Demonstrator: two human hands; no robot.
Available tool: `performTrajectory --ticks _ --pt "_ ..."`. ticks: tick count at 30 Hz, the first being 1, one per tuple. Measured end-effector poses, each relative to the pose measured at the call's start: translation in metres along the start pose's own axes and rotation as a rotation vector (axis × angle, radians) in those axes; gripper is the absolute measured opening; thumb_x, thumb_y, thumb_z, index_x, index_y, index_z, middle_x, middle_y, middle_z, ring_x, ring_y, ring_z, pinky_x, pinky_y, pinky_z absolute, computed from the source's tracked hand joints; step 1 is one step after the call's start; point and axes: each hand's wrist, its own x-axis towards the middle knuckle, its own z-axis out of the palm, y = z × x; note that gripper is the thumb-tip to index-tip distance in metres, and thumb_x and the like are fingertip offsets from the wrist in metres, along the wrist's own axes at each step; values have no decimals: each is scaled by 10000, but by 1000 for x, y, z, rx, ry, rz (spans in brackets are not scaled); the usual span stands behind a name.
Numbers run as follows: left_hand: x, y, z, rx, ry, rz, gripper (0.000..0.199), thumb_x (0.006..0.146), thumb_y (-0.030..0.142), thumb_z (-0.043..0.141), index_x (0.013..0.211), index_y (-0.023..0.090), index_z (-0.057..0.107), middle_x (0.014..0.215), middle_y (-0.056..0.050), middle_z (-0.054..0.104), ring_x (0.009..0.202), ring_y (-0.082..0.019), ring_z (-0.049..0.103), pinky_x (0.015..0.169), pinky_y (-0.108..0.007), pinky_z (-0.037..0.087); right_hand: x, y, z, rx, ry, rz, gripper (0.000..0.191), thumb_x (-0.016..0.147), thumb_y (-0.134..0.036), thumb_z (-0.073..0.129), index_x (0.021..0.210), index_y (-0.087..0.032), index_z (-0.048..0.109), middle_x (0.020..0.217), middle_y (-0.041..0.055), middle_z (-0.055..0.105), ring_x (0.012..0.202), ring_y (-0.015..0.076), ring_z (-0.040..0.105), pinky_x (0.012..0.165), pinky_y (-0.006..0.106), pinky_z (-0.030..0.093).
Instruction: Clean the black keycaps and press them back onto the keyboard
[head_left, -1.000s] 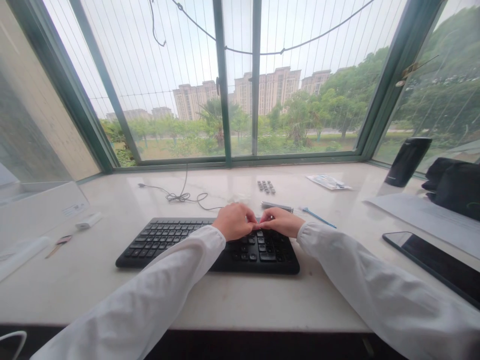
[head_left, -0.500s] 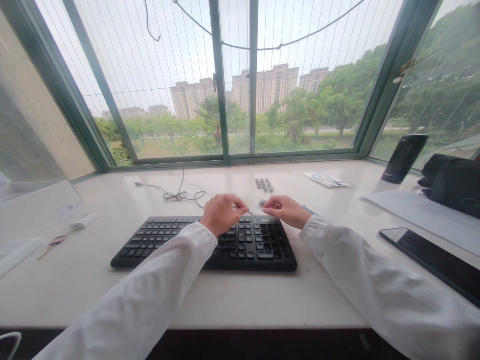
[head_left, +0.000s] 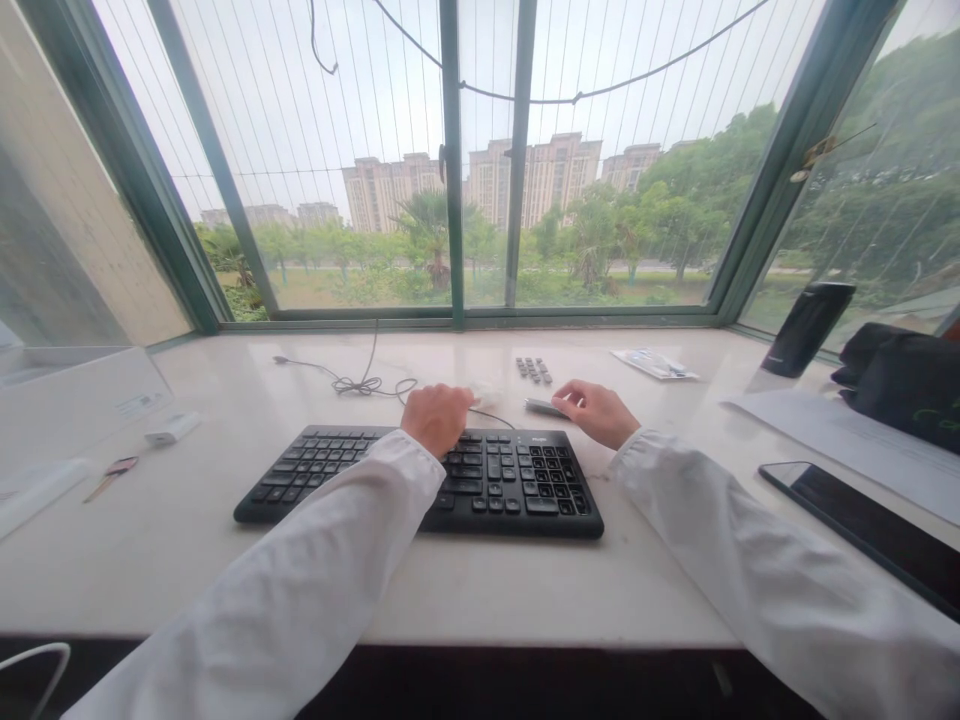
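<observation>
"Well, how are the hands placed?"

"The left hand (head_left: 436,418) is held relaxed and half-open over the top edge of a black keyboard (head_left: 517,495). The right hand (head_left: 594,412) is set just beyond that edge, its fingertips (head_left: 561,396) touching a slim grey bar (head_left: 543,407); whether it is gripped cannot be told."

"And farther off?"

"A thin cable (head_left: 367,385) is looped on the white bench (head_left: 480,590), small grey keycaps (head_left: 533,370) are clustered behind the bar, and a green-framed window (head_left: 452,200) is seen beyond."
</observation>
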Motion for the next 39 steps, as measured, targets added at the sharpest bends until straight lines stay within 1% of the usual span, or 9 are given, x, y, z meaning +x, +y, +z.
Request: performTrajectory --ticks 3,6,8,12,16,20,27,33,39 --pt "2 -9 1 17 -5 -20 326 910 219 375 1057 216 665 841 -120 697 848 -286 666 712 -359 461 5 11 -1 -56 24 39 254 817 -427 544 884 -224 680 820 27 678 731 172 598 707 299 424" --pt "3 -16 2 17 2 -33 401 878 164 393 1235 228 565 861 -120 697 854 -284 666 714 -364 465 7 18 -2 -103 35 71 280 822 -454 527 907 -233 675 845 28 688 753 179 613 719 305 428" --pt "3 -19 2 12 7 -41 444 869 138 382 1274 242 531 864 -113 697 849 -278 667 712 -361 466 8 19 -3 -143 43 96 301 823 -476 516 925 -240 674 871 26 695 779 186 622 724 309 430" --pt "4 -22 0 -6 13 -60 449 858 119 368 1256 231 542 892 -113 693 849 -279 667 708 -368 469 21 10 -7 -299 -19 102 350 836 -526 477 976 -276 679 952 14 712 843 196 634 731 317 436" --pt "3 -20 0 -28 7 -65 351 909 209 334 1040 172 658 948 -137 682 880 -274 660 744 -383 471 62 -4 -5 -430 -83 89 349 826 -523 496 987 -294 704 1006 25 715 934 220 629 774 332 442" --pt "3 -17 1 -33 -8 -68 375 916 261 354 865 135 704 862 -149 689 871 -262 660 768 -379 469 116 -13 9 -529 -82 103 327 805 -483 547 987 -273 721 1086 74 695 1022 265 605 868 392 423" --pt "4 -16 2 -55 -7 -75 391 927 326 376 876 140 716 852 -140 684 875 -245 657 789 -364 470 179 -23 55 -655 -94 110 327 800 -448 588 991 -218 723 1134 117 674 1067 280 586 927 435 385" --pt "3 -13 0 -137 -25 -71 386 936 350 395 934 135 716 877 -154 670 913 -265 648 810 -379 466 201 -24 76 -723 -85 121 426 784 -398 630 1077 -93 681 1163 218 638 1100 348 564 988 553 279" --pt "4 -12 -1 -119 44 -58 383 924 340 402 843 145 722 807 -141 668 831 -270 657 739 -389 473 203 -23 82 -637 -60 158 335 723 -211 657 1032 -86 698 1098 222 659 1066 342 589 935 521 348"
